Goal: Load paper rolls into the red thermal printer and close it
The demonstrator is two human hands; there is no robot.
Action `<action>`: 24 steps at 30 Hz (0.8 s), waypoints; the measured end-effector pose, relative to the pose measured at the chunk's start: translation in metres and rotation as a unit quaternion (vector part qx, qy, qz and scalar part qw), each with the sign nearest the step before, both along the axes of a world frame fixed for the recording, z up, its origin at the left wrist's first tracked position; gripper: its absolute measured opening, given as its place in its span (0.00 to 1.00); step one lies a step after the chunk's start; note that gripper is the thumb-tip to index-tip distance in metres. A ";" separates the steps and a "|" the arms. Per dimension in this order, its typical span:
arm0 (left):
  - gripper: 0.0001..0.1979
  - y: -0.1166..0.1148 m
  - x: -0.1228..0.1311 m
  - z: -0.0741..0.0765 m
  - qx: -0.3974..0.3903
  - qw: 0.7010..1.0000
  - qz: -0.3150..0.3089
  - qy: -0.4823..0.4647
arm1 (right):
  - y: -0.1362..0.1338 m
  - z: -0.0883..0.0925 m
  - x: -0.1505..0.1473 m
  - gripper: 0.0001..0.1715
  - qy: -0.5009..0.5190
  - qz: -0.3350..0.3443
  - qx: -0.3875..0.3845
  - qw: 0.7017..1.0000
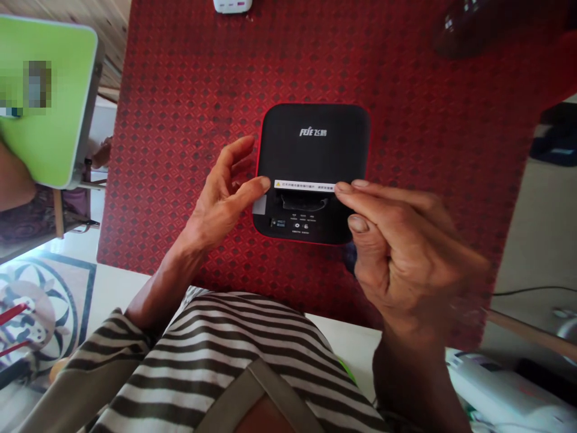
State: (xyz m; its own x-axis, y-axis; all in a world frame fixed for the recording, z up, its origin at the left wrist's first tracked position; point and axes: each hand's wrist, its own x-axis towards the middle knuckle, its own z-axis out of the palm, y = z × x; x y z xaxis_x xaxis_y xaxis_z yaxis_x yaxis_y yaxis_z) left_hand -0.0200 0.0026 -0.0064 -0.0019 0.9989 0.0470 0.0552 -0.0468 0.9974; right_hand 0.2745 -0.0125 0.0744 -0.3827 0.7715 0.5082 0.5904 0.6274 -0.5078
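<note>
A black printer (315,156) with a red rim lies flat on the table, its white logo at the top. Across its lower half runs a narrow white warning label (302,185), just above a dark paper slot (302,203) and small buttons (301,226). My left hand (220,198) is at the printer's left side, thumb tip on its edge by the label, fingers apart and bent. My right hand (401,240) reaches over the right edge. Its index fingertip rests on the label's right end, covering it, while the thumb stays apart below, near the printer's corner.
A red patterned cloth covers the table (189,96). At its far edge sits a white device (232,5), and a dark shiny object (469,27) is at the far right. To the left, a green-topped table (58,144) has another person's arm (13,174) beside it.
</note>
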 end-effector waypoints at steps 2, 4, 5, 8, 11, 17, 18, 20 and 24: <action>0.36 0.000 0.000 0.001 -0.021 0.999 -0.007 -0.028 | 0.002 -0.002 -0.001 0.32 0.011 -0.005 0.007 1.000; 0.37 -0.001 -0.001 0.004 -0.034 0.998 -0.009 -0.044 | 0.003 -0.005 -0.002 0.28 0.030 -0.001 0.015 0.999; 0.36 -0.002 -0.001 0.006 -0.035 0.999 -0.005 -0.042 | 0.003 -0.007 -0.002 0.27 0.045 -0.004 0.018 0.999; 0.32 -0.012 -0.004 0.011 -0.022 0.999 0.010 -0.022 | 0.000 -0.018 -0.001 0.26 0.108 -0.064 0.054 0.991; 0.34 -0.025 -0.006 0.011 -0.003 1.000 0.005 0.006 | -0.007 -0.031 0.001 0.23 0.138 -0.155 0.078 0.975; 0.36 -0.035 0.000 0.013 0.017 1.000 -0.003 0.011 | -0.019 -0.043 0.000 0.22 0.154 -0.164 0.018 0.974; 0.36 -0.035 0.002 0.015 0.019 1.000 -0.003 0.010 | -0.019 -0.044 -0.001 0.22 0.161 -0.169 0.016 0.972; 0.34 -0.035 0.006 0.018 0.012 1.000 -0.005 -0.003 | -0.020 -0.047 -0.002 0.22 0.173 -0.179 0.024 0.968; 0.34 -0.036 0.014 0.020 -0.011 0.999 0.004 -0.042 | -0.019 -0.053 0.001 0.23 0.177 -0.189 0.034 0.965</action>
State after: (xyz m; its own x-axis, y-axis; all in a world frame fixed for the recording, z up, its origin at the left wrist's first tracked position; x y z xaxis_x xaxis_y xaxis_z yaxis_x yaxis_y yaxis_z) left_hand -0.0060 -0.0336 0.0140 -0.0138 0.9996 0.0240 -0.0278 -0.0244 0.9993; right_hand 0.2757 -0.0314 0.0215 0.1272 0.7824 0.6097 0.5813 0.4393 -0.6849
